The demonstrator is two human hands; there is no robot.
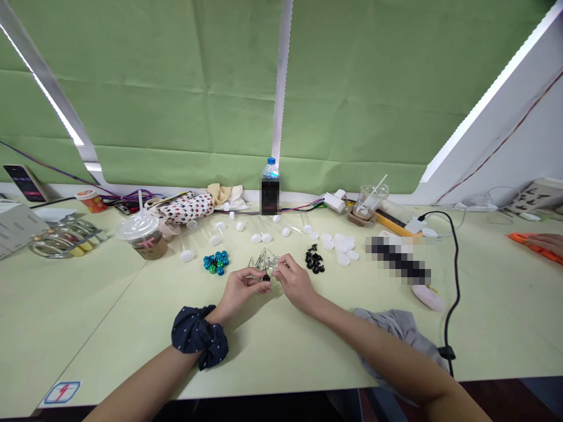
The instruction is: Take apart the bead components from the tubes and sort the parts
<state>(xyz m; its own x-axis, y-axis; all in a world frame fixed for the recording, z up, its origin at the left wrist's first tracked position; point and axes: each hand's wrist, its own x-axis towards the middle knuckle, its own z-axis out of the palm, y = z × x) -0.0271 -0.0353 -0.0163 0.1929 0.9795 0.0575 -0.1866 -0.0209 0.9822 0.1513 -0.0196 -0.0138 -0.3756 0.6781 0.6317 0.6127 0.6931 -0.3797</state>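
My left hand [241,290] is closed, with a small black knob-like part [266,278] pinched between thumb and fingertips. Just right of it, my right hand [298,285] is closed in a pinch, its fingertips almost touching the black part. What those fingertips grip is too small to make out. Right behind both hands lies a pile of thin bent silver wire pieces [263,258]. More black knob-like parts [315,261] are heaped to the right of my right hand. Shiny blue and green balls [216,262] lie together to the left.
White discs [341,246] and clear tubes with white caps [214,239] lie farther back. A lidded drink cup [147,234] stands left, a bottle [270,190] at the back. A black cable [455,275] runs down the right. Another person's hand [548,241] rests at far right.
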